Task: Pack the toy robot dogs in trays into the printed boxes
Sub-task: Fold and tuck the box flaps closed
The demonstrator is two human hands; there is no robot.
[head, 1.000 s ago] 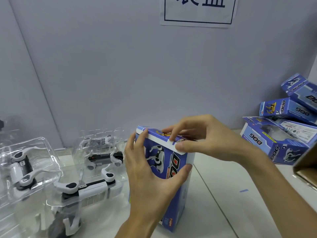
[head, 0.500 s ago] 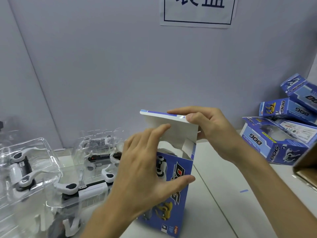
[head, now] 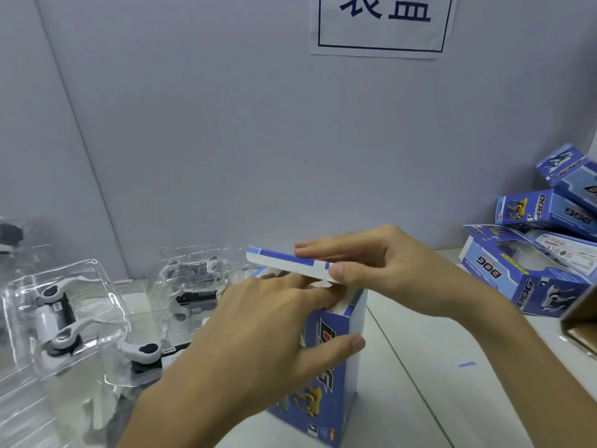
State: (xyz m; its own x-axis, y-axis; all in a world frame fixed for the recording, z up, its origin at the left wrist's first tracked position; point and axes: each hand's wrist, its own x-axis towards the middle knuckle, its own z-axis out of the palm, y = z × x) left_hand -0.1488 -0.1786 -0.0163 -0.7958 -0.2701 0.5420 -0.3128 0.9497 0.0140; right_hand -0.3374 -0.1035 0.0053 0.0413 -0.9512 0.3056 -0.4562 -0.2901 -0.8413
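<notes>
I am closing the box (head: 326,367), which is standing upright on the table (head: 436,367). My right hand (head: 381,270) is pinching the lid flap (head: 290,265) between thumb and fingers, holding it level just above the box's mouth. My left hand (head: 258,337) is reaching under the flap with its fingers stretched nearly straight, thumb pressing the box's front corner. I cannot tell what is inside. To the box's right, packed boxes (head: 529,276) are piling up. To its left, toy dogs in trays (head: 61,318) are waiting, so several are left.
</notes>
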